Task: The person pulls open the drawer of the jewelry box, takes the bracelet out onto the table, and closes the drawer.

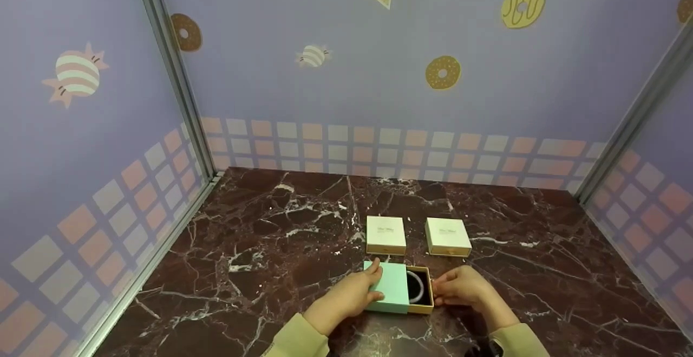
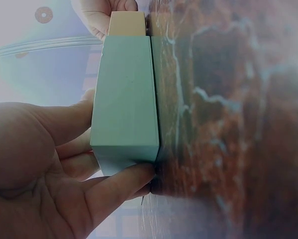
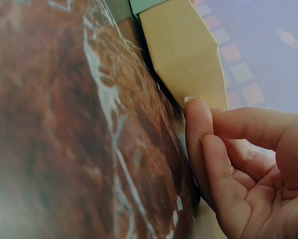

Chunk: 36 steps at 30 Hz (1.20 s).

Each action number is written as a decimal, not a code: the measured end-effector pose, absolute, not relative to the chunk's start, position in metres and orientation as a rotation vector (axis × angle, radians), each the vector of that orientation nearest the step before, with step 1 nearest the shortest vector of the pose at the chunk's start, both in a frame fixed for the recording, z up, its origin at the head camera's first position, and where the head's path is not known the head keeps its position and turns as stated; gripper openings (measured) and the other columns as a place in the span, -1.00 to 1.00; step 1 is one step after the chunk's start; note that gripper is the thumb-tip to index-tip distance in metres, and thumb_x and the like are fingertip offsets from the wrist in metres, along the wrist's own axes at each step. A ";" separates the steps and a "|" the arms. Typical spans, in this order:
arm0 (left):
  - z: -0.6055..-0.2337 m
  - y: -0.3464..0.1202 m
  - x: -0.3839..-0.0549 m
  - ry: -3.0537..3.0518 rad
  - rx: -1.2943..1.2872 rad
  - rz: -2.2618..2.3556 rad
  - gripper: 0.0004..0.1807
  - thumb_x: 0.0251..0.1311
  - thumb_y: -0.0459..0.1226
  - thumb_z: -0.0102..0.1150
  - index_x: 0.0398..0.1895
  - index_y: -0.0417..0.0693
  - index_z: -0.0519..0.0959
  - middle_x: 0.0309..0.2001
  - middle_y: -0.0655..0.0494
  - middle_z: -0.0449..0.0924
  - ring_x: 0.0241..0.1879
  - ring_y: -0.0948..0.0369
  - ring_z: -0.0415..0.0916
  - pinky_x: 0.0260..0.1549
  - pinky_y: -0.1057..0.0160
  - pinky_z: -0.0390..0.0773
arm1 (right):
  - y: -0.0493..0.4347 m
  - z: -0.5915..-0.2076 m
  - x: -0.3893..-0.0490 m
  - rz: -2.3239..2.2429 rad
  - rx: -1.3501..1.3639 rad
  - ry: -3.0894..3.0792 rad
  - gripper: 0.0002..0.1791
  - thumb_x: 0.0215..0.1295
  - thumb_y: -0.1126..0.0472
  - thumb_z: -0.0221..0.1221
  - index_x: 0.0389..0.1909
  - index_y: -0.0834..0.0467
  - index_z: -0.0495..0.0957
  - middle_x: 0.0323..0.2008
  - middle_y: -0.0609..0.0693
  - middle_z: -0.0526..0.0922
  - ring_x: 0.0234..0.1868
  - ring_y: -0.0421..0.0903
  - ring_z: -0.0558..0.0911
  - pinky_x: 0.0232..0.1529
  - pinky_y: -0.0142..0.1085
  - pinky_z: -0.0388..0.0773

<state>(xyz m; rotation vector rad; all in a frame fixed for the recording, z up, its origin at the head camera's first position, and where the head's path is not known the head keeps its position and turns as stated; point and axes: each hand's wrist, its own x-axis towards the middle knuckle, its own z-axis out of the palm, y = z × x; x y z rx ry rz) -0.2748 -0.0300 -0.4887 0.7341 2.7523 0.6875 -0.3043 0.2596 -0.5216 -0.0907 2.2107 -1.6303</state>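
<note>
A mint-green drawer box point(image 1: 391, 286) lies on the dark marble-patterned table, its yellow inner drawer point(image 1: 421, 309) partly slid out on the right side. Inside the drawer, a pale lavender bangle point(image 1: 422, 290) rests on black lining, its left part hidden under the mint sleeve. My left hand point(image 1: 352, 292) grips the sleeve at its left end, with the thumb on top. The left wrist view shows fingers curled around the end of the mint sleeve point(image 2: 124, 94). My right hand point(image 1: 463, 286) pinches the drawer's outer end; the fingertips point(image 3: 198, 112) hide what lies between them.
Two cream boxes with yellow bases stand behind the mint box, a left one point(image 1: 385, 233) and a right one point(image 1: 448, 235), with a gap between them. Purple panels point(image 1: 379, 91) printed with sweets enclose the table point(image 1: 270, 227) at the back and both sides.
</note>
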 end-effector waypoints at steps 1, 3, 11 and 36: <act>-0.489 -0.030 -0.275 2.754 0.734 0.687 -0.25 0.40 -0.10 0.22 0.55 -0.22 0.27 0.63 -0.09 0.08 0.43 -0.06 0.43 0.44 0.05 0.47 | 0.260 -0.521 -0.304 -1.628 -0.090 2.211 -0.78 0.26 0.44 0.26 -0.17 0.53 0.67 -0.50 -0.04 0.75 -0.49 -0.22 0.73 -0.36 -0.42 0.77; -0.489 -0.030 -0.275 2.754 0.734 0.690 -0.26 0.40 -0.10 0.23 0.55 -0.22 0.27 0.63 -0.09 0.08 0.43 -0.06 0.42 0.44 0.05 0.47 | 0.261 -0.520 -0.305 -1.625 -0.083 2.208 -0.80 0.25 0.44 0.25 -0.18 0.52 0.68 -0.51 -0.04 0.75 -0.49 -0.22 0.73 -0.36 -0.42 0.77; -0.489 -0.030 -0.275 2.757 0.735 0.687 -0.25 0.39 -0.10 0.24 0.55 -0.22 0.27 0.63 -0.10 0.09 0.43 -0.06 0.42 0.43 0.04 0.48 | 0.265 -0.517 -0.305 -1.605 -0.076 2.211 -0.81 0.21 0.42 0.26 -0.22 0.47 0.70 -0.52 -0.04 0.76 -0.49 -0.23 0.74 -0.37 -0.44 0.76; -0.491 -0.030 -0.276 2.780 0.755 0.685 -0.25 0.38 -0.11 0.25 0.53 -0.23 0.30 0.61 -0.12 0.14 0.43 -0.07 0.42 0.44 0.05 0.48 | 0.278 -0.514 -0.307 -1.588 -0.088 2.180 -0.77 0.23 0.41 0.23 -0.18 0.49 0.70 -0.49 -0.04 0.77 -0.47 -0.23 0.73 -0.37 -0.45 0.75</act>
